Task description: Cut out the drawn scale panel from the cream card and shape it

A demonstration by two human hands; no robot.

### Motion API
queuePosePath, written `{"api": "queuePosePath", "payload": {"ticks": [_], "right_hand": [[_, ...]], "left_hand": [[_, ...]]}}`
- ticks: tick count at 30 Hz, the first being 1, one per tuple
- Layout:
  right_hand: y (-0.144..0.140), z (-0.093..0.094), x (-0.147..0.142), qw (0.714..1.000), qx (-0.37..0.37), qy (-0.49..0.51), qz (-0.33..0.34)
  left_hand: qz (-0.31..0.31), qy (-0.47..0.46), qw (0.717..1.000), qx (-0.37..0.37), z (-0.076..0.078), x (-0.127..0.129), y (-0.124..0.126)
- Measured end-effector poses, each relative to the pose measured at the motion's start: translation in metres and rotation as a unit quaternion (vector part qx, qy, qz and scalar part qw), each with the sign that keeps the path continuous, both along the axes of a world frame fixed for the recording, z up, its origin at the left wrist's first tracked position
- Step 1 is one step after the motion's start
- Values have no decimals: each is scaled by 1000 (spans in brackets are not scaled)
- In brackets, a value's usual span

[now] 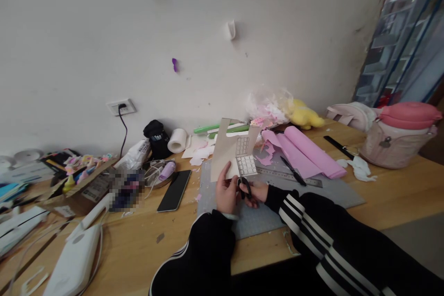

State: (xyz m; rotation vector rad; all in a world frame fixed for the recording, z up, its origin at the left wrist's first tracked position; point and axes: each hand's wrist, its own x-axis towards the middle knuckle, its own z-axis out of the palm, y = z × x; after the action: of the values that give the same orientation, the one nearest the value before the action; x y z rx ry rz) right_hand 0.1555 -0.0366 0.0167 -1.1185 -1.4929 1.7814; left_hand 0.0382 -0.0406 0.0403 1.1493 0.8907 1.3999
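Centrally, one beige card cutout (pixel 231 148) with two gridded window panels, held upright over the grey cutting mat (pixel 312 194) near the counter's front edge, left hand (pixel 226 193) pinching its lower edge, right hand (pixel 255 193) gripping one pair of black scissors (pixel 244 187), both forearms angled inward.

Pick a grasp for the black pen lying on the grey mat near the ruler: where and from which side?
Grip the slim black pen mid-barrel from above, fingers across its width. It lies flat and diagonal, beside the steel ruler, so the ends sit cramped.

Head view, forward-down over desk (pixel 398 194) (close).
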Motion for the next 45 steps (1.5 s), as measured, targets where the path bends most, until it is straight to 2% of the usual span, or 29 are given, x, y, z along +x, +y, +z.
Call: {"api": "queuePosePath", "payload": {"ticks": [9, 16, 19, 25, 30, 37, 40, 45], "right_hand": [[-1, 1, -2, 999, 28, 16, 13], [1, 0, -2, 999, 7, 42, 17], [0, 1, 0, 998, -15, 56, 28], [-1, 2, 4, 992, -82, 85, 52], [6, 4, 4, 986, -132, 100, 3], [8, 18, 7, 981, -143, 116, -57], [6, 20, 8, 980, -153, 118, -43], [4, 16, 7, 976, -186, 109, 26]], "left_hand": [[0, 8, 1000, -11, 5, 1, -3], [13, 13, 1000, -17, 6, 1, -3], [38, 14, 999, -14, 3, -2, 1], [127, 13, 992, 15, -2, -10, 12], [140, 11, 990, 28, -7, -13, 18], [167, -15, 986, 28, -15, -21, 28], [195, -34, 980, 19, -16, -25, 32], [222, -68, 973, -5, -16, -27, 35]]}}
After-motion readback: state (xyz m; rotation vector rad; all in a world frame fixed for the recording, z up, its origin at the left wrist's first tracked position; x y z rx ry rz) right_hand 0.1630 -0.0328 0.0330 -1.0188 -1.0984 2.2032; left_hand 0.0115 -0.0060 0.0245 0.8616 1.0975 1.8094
